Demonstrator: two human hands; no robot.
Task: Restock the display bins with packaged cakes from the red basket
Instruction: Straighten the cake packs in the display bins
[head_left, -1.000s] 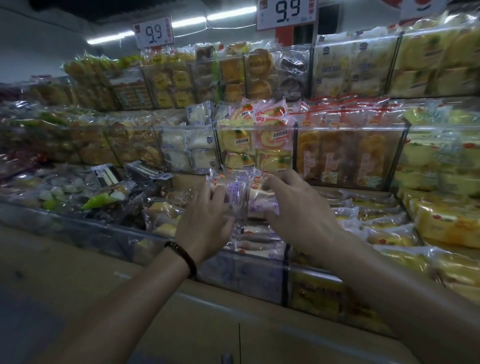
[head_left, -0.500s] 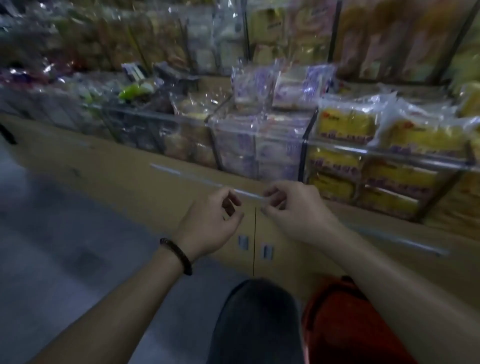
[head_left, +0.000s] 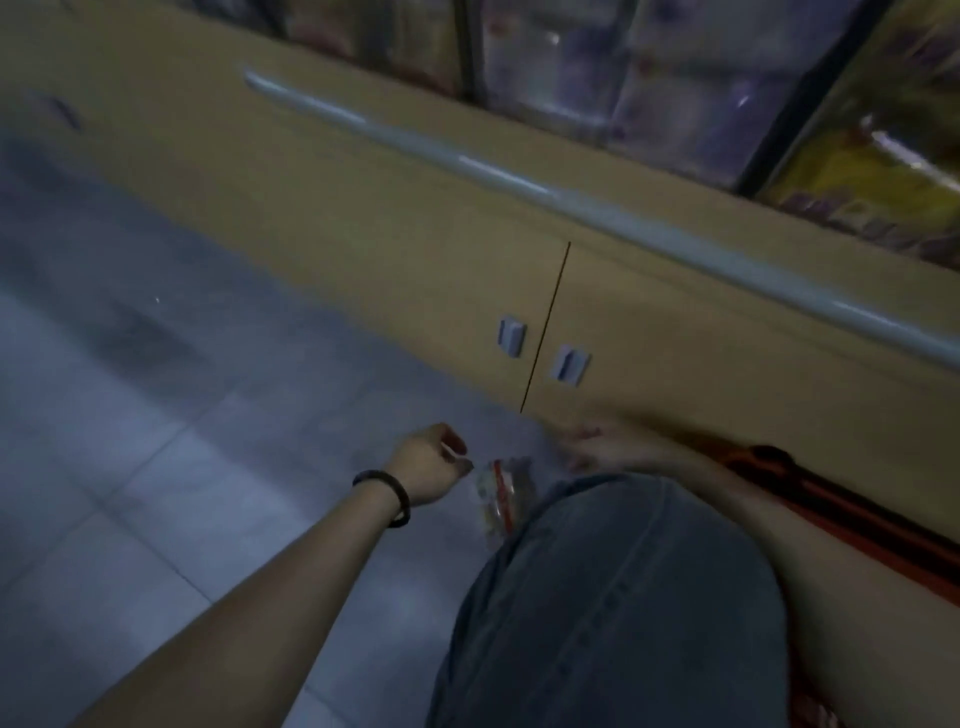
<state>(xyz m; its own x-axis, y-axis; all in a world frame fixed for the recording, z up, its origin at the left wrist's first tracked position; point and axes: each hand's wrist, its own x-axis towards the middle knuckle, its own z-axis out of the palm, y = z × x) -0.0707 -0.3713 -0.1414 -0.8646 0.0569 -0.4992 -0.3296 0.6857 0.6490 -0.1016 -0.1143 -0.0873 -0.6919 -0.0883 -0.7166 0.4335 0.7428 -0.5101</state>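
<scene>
I look down past my knee in blue jeans (head_left: 623, 597). My left hand (head_left: 428, 465), with a dark bracelet on the wrist, hovers low over the floor with its fingers curled. Its fingertips meet the corner of a clear packaged cake (head_left: 498, 499) with a red stripe, which is beside my knee; the blur hides whether it is gripped. My right hand (head_left: 589, 441) is blurred, fingers loosely spread, holding nothing, just left of the red basket (head_left: 831, 512). The basket shows only as a red rim at the right, and its contents are hidden. The display bins (head_left: 649, 67) run along the top edge.
A tan cabinet (head_left: 363, 223) with two small grey door handles and a grey rail stands under the bins. Grey floor tiles (head_left: 130, 415) fill the left half of the view.
My view has dropped from the bins to the floor. Both hands left the purple packets in the bin and came down empty; the left now reaches a packet beside my knee.
</scene>
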